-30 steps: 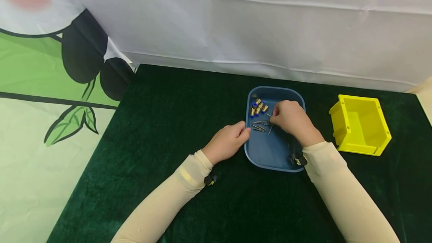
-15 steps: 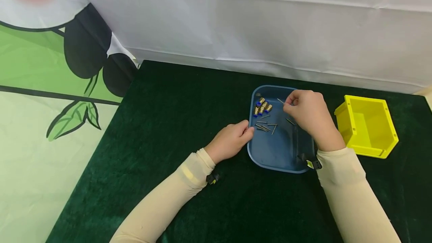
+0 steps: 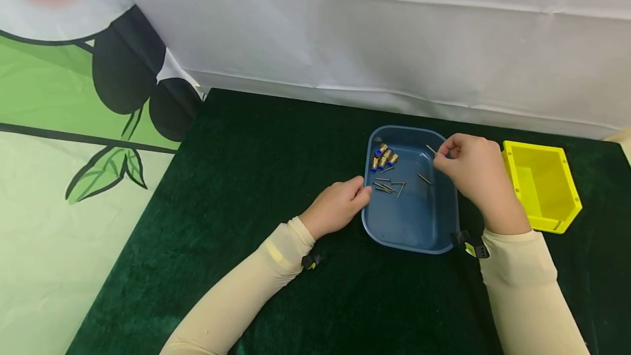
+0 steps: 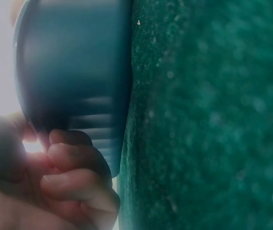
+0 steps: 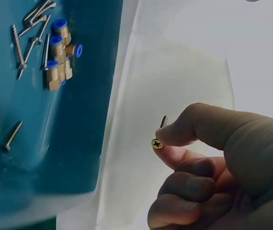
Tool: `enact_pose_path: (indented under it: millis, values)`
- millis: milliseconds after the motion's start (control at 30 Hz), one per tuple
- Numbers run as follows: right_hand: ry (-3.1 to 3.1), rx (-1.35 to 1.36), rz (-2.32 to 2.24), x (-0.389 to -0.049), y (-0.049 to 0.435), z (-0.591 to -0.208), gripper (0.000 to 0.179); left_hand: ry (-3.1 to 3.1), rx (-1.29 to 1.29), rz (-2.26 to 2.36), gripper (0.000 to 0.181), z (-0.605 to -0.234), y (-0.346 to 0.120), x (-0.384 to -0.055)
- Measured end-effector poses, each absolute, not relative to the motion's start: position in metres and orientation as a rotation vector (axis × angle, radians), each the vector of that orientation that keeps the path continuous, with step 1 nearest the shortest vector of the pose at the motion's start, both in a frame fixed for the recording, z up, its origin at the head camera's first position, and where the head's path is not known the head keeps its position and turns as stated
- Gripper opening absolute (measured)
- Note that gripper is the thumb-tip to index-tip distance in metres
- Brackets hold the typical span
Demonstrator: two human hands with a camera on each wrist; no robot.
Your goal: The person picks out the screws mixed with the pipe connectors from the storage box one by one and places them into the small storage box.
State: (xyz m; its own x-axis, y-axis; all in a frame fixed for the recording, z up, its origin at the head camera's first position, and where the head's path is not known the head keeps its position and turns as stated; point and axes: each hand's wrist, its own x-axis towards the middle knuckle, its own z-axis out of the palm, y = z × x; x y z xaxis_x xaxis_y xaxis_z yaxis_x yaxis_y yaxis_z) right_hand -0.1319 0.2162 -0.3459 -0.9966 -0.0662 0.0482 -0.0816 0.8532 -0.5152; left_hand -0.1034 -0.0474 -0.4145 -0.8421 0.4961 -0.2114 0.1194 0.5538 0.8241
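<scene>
A blue tray [image 3: 401, 229] sits on the dark green cloth, its left rim gripped by my left hand [image 3: 335, 207]. In the left wrist view, curled fingers [image 4: 74, 184] lie against the tray's outer wall. My right hand [image 3: 470, 179] is raised over the tray's right rim. Between its thumb and index finger it pinches a screw [image 5: 156, 143] with a cross-slot head. Several loose screws [image 3: 386, 187] lie at the left of the tray, and a single screw [image 3: 424, 179] lies apart from them. Several brass fittings with blue ends [image 3: 383, 159] are grouped in the back left corner.
A yellow bin [image 3: 549, 179] stands to the right of the tray, partly overlapped by my right hand in the head view. White cloth [image 3: 345, 43] hangs behind the table, with a printed panel [image 3: 74, 125] on the left.
My right hand has lifted the screw out of the group and moved right, toward the tray's right rim. My left hand stays on the left rim.
</scene>
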Motion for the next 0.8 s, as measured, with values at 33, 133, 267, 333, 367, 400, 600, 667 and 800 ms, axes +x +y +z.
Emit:
enact_pose_path:
  millis: [33,133,267,333,367,400,600,667,800]
  values:
    - [-2.997,0.117,0.839,-0.132,0.219,-0.346,0.012,2.369,0.495,1.214,0.033,-0.415,-0.047,-0.104]
    - [-2.999,0.113,0.855,-0.134,0.228,-0.348,0.013,2.370,0.480,1.222,0.033,-0.415,-0.045,-0.105]
    - [-3.035,0.072,0.878,-0.135,0.244,-0.352,0.014,2.374,0.471,1.223,0.034,-0.417,-0.042,-0.108]
    - [-3.055,0.047,0.880,-0.135,0.252,-0.355,0.015,2.378,0.472,1.223,0.034,-0.418,-0.041,-0.109]
    - [-3.062,0.037,0.879,-0.135,0.256,-0.356,0.016,2.382,0.472,1.220,0.034,-0.419,-0.040,-0.110]
    - [-3.068,0.032,0.881,-0.135,0.260,-0.357,0.016,2.387,0.471,1.217,0.033,-0.419,-0.040,-0.111]
    - [-3.093,-0.015,0.901,-0.132,0.275,-0.356,0.020,2.389,0.470,1.213,0.033,-0.420,-0.040,-0.111]
    - [-3.100,-0.043,0.910,-0.131,0.279,-0.355,0.022,2.387,0.470,1.214,0.033,-0.420,-0.040,-0.112]
    - [-3.099,-0.075,0.904,-0.128,0.288,-0.356,0.022,2.387,0.473,1.212,0.033,-0.420,-0.040,-0.111]
